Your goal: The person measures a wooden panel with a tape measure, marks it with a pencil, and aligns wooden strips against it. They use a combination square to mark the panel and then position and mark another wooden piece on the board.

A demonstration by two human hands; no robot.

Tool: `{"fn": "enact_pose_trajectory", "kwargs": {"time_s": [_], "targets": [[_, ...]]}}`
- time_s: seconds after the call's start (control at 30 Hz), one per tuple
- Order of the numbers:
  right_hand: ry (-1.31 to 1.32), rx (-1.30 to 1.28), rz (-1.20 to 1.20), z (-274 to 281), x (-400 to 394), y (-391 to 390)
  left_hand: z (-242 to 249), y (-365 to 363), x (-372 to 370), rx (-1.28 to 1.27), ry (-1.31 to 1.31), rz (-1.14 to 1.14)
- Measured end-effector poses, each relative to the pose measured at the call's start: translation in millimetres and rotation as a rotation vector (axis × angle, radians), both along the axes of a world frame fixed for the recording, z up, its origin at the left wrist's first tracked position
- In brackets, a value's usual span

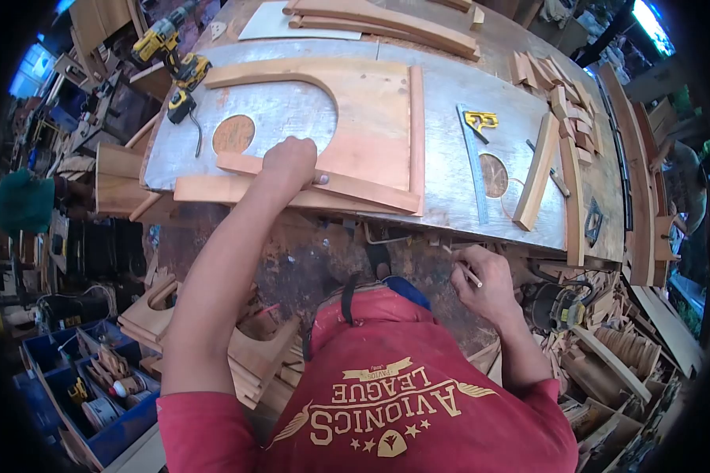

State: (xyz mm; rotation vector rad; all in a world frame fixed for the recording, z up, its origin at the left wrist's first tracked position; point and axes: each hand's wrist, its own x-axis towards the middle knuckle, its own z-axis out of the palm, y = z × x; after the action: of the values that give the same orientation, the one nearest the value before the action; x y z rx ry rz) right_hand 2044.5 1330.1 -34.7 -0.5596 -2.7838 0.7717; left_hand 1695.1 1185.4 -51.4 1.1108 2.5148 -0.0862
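My left hand (290,164) is closed on a wooden strip (363,191), which lies slantwise over the lower edge of a curved wooden panel. That panel (371,118) has a large rounded cutout and rests on the metal-topped workbench (450,79). Along its right side runs a narrow upright wooden rail (416,142), and a longer board (205,189) lies under the strip at the left. Off the bench's near edge, my right hand (485,282) is closed around a thin pale stick that looks like a pencil (472,276).
A combination square (473,158) lies right of the panel, near wooden pieces (538,169). A cordless drill (170,51) and a tape measure (181,106) sit at the left. Wood offcuts (560,87) pile at the back right. A blue toolbox (79,426) stands lower left.
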Motion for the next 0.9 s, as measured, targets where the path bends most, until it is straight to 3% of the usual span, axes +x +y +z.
{"fn": "enact_pose_trajectory", "kwargs": {"time_s": [0.27,0.47,0.53,0.63,0.73,0.8,0.83,0.9], "targets": [[0.075,-0.303,-0.171,-5.9,1.7,-2.3,-14.4,-7.7,8.8,0.156,0.078,-0.013],[0.188,-0.201,-0.151,-18.4,-3.7,35.2,-26.6,-18.1,34.0,0.298,0.139,-0.226],[0.204,-0.223,-0.133,-22.5,-6.1,50.4,-45.8,-12.6,29.2,0.253,0.128,-0.317],[0.248,0.027,-0.030,-26.1,-21.2,73.7,-41.1,-0.5,26.8,0.077,0.156,-0.335],[0.190,-0.324,-0.174,-14.6,-27.9,95.2,1.9,18.5,26.1,0.049,0.187,-0.273],[0.380,-0.206,-0.057,5.3,-37.9,117.0,38.9,36.6,25.3,0.245,0.271,-0.303],[0.395,-0.283,-0.053,7.0,-37.1,131.2,51.5,49.9,28.0,0.359,0.291,-0.329],[0.465,-0.086,0.032,38.6,-50.3,135.6,69.4,82.9,35.9,0.538,0.325,-0.405]]}}
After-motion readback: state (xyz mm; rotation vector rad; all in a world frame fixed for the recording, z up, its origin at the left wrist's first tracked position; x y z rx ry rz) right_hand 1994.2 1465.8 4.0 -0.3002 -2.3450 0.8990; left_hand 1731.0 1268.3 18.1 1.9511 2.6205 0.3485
